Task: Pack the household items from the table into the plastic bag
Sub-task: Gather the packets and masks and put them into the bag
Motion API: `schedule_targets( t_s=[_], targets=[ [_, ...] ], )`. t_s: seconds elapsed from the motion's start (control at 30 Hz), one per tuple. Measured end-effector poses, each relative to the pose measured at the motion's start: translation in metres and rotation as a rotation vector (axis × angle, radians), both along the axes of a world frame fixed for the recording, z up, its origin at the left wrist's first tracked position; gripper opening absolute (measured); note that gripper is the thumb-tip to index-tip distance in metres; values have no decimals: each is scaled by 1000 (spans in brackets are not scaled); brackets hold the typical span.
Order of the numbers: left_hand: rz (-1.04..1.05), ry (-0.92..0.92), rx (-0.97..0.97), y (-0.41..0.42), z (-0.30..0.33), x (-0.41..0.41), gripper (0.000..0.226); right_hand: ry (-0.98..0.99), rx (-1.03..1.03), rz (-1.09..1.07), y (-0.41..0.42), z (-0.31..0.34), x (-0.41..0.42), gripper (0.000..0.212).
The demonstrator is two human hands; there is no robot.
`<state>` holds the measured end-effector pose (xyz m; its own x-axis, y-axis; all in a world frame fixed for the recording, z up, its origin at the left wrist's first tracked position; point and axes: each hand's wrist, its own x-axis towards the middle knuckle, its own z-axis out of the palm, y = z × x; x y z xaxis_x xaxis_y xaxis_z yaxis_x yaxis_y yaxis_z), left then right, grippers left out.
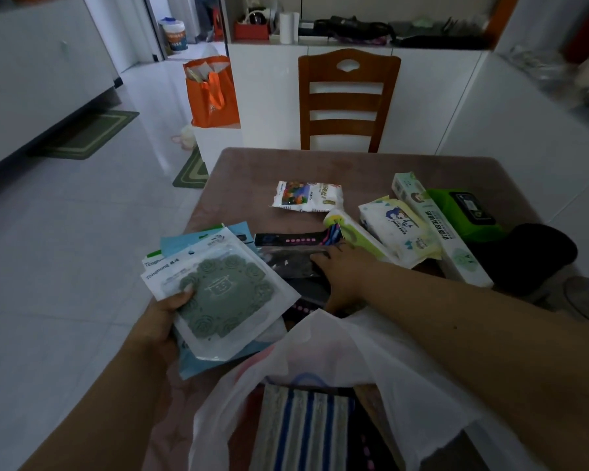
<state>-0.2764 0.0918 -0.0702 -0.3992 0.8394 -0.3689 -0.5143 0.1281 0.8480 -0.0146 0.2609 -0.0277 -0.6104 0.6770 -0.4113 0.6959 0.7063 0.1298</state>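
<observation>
My left hand (165, 316) grips a stack of flat packets; the top one (225, 294) is a clear pouch with a green flower-edged mat. My right hand (344, 271) lies palm down on dark flat packages (293, 263) in the middle of the brown table (245, 171), fingers spread. The white plastic bag (337, 351) stands open at the near edge, with a blue-striped cloth (303, 430) inside. Further back lie a snack pouch (306, 196), a wipes pack (398, 229), a long white box (436, 226) and a green case (463, 212).
A wooden chair (347, 100) stands at the table's far side. An orange tote bag (211, 93) sits on a white box to the left. A dark round object (531, 256) lies at the table's right edge. Tiled floor with green mats (85, 134) lies to the left.
</observation>
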Motion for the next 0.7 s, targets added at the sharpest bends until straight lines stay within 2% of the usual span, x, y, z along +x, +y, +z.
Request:
schedule_targets(
  t_s=[0.07, 0.17, 0.23, 0.37, 0.43, 0.47, 0.5, 0.57, 0.63, 0.7],
  targets=[
    [35, -5, -14, -4, -2, -5, 30, -22, 55, 74, -3, -2, -1, 104],
    [87, -35, -9, -10, -2, -8, 25, 114, 38, 86, 4, 9, -3, 53],
    [123, -57, -5, -13, -1, -6, 25, 186, -10, -27, 11, 20, -3, 34],
    [92, -60, 38, -7, 8, 6, 33, 520, 4, -352, 27, 54, -3, 29],
    [30, -68, 61, 2, 13, 22, 40, 708, -51, -378, 19, 68, -18, 32],
    [12, -75, 47, 8, 14, 32, 41, 732, -86, -307, 10, 71, -29, 32],
    [11, -84, 32, 15, 13, 41, 42, 682, -105, -193, -2, 68, -41, 35],
    [42, -172, 13, 26, 15, 58, 46, 388, -220, -2, -29, 48, -60, 50],
    [95, -231, -84, 32, 20, 65, 53, 84, -389, -27, -44, 26, -69, 78],
    [71, -209, -118, 35, 20, 67, 54, 41, -479, -111, -46, 12, -70, 87]
  ],
)
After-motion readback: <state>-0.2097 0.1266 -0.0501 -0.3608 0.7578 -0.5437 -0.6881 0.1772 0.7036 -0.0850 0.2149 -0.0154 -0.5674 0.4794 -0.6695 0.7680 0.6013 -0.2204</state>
